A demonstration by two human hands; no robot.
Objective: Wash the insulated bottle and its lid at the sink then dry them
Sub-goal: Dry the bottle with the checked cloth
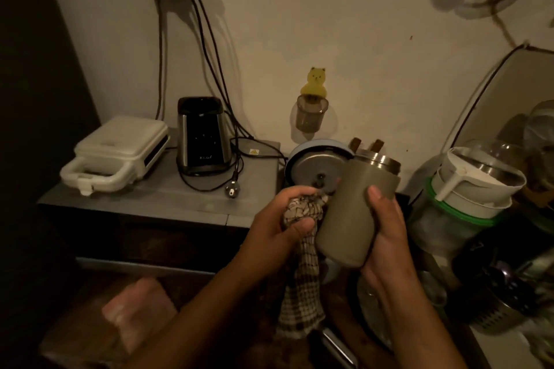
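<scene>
My right grip (386,234) clasps the rigid insulated bottle (350,219) mid-body, mouth tilted toward 1 o'clock, while my left grip (278,219) clenches the checked cloth (308,278) at its 9 o'clock side; the smooth shell is probably slippery, so the mid-body hold is soundest.

Both forearms reach up from the lower frame; the left hand (274,219) bunches a cloth (305,275), the right hand (388,237) grips the bottle (350,213).

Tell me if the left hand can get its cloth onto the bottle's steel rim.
Probably yes. The left hand grips the checked cloth right beside the bottle, which the right hand holds tilted; the steel rim is uncovered and nothing lies between them.
</scene>
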